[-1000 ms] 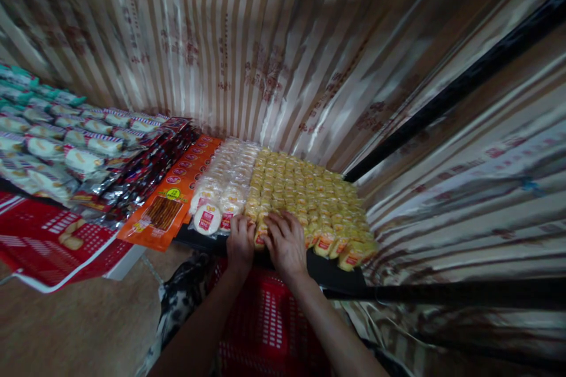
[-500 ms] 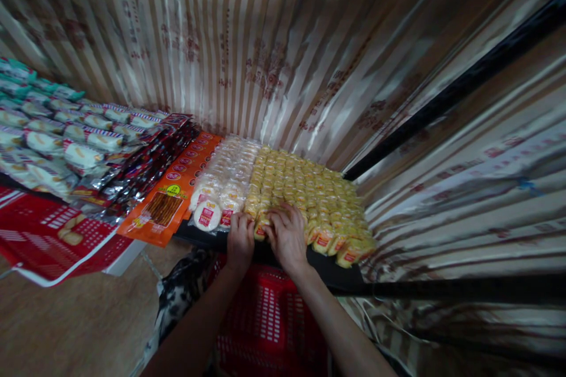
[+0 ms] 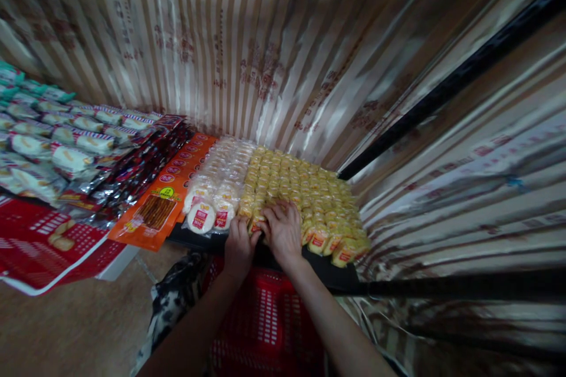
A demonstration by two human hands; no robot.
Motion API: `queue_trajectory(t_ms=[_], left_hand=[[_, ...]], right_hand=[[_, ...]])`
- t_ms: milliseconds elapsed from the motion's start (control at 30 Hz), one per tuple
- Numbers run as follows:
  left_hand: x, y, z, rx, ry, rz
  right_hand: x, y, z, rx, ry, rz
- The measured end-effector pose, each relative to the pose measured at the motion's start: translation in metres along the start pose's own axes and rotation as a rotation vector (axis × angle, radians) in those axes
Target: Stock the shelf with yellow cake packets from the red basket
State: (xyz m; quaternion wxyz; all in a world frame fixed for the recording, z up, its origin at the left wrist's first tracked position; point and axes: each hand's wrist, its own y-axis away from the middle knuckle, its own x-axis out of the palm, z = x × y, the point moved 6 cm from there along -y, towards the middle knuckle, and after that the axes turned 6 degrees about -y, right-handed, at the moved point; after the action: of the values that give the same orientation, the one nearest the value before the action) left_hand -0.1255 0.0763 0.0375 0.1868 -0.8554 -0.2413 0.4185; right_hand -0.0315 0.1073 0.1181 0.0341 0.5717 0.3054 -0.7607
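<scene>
Pressing at the front edge of the black shelf (image 3: 327,274), our left hand (image 3: 237,245) and right hand (image 3: 283,231) lay flat, fingers spread, on the small yellow wrapped cakes (image 3: 305,194), seemingly squaring their rows. Round white wrapped cakes (image 3: 212,200) sat just left, a red plastic basket (image 3: 269,324) below.

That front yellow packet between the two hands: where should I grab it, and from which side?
Probably by its near bottom end, pinched from the shelf's front edge. The yellow packet leans in a tight row, neighbours pressing both sides, with the left hand and right hand already there.
</scene>
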Motion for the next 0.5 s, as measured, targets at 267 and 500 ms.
queue_trajectory(t_ms=[267,500], left_hand=[[0.006,0.002,-0.006,-0.003,0.052,-0.001],[0.005,-0.002,0.002,-0.117,0.110,0.050]], right_hand=[[0.000,-0.008,0.002,-0.051,-0.143,0.020],[0.051,-0.074,0.019,0.282,-0.210,0.200]])
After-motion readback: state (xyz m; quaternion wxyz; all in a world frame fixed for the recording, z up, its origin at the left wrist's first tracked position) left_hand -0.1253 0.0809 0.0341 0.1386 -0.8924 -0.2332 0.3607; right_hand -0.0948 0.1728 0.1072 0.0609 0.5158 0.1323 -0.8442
